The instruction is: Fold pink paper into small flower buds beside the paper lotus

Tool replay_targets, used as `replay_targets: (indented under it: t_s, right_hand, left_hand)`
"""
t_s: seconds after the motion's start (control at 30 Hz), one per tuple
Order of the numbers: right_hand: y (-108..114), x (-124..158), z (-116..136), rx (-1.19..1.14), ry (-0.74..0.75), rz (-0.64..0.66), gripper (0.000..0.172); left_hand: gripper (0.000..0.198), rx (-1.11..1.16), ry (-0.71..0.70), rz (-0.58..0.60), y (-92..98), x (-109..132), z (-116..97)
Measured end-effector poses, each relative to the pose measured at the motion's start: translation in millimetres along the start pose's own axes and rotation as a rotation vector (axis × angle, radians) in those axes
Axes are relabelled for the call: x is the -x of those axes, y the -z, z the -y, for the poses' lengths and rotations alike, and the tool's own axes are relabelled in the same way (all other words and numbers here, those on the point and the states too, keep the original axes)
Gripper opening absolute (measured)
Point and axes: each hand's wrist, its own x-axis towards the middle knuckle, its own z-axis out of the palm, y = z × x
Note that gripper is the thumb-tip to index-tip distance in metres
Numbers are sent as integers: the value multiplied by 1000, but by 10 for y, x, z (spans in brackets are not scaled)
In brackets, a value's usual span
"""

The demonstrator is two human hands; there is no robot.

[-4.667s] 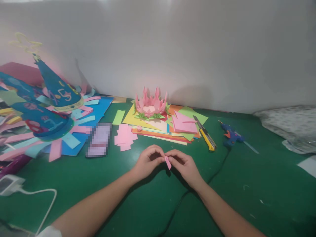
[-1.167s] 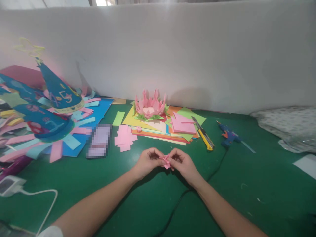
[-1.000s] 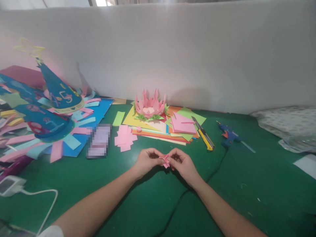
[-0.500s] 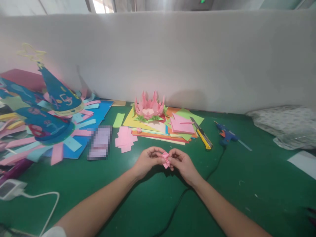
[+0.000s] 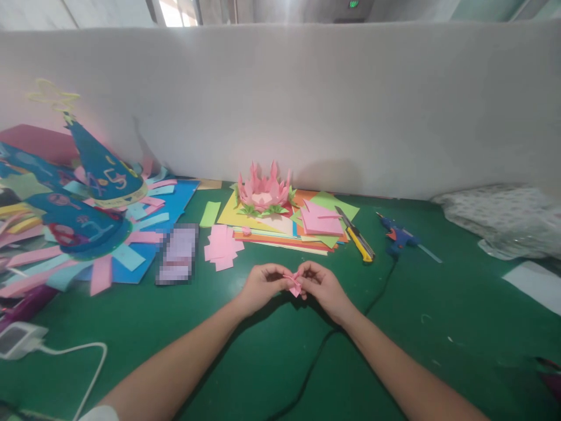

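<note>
A small folded piece of pink paper [image 5: 295, 287] is pinched between both hands above the green table. My left hand [image 5: 266, 286] grips its left side with thumb and fingers, and my right hand [image 5: 322, 289] grips its right side the same way. Parts of the fold are hidden behind the fingertips. Beyond the hands stands a pink paper lotus [image 5: 265, 190] with green leaves, on a stack of coloured paper [image 5: 284, 241]. Loose pink paper slips [image 5: 222, 248] lie to the left of it, and pink sheets [image 5: 321, 219] to the right.
A yellow utility knife [image 5: 357, 237] and a blue glue gun [image 5: 401, 235] lie at right, the gun's cord running under my right arm. Blue paper cone hats [image 5: 103, 166] and a pixelated flat object [image 5: 179, 254] are at left. A white partition [image 5: 372, 105] closes the back.
The folded pink paper has turned and looks narrower at the top, its lower tip pointing down. Both hands keep their pinch on it. The view has shifted slightly.
</note>
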Motion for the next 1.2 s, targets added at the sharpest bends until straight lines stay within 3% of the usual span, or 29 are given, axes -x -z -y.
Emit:
replay_targets:
  t_s: [0.17,0.37,0.5,0.67,0.83,1.03,1.2]
  right_hand:
    - [-43,10,3,44,80,-79,24]
    - [-30,27,0,131,145,-225,24]
    - [-21,35,-20,149,86,-159,30]
    - [-28,31,-22,167,35,-138,29]
    - [-2,23,-6,155,10,-125,27]
    - [-9,26,13,199,15,-137,24]
    - [-29,21,-35,304,100,-189,22]
  left_hand:
    - [21,-76,-38,-15,21,-23,7]
    - [17,-162,-100,-210,30,-57,48]
    - [8,-431,-333,-291,35,-35,54]
    - [11,-773,-723,-281,65,0,63]
    - [18,-974,-920,-239,114,1,96]
    - [20,-1040,-958,-205,131,-1,107]
    - [16,-994,-856,-177,112,-11,95]
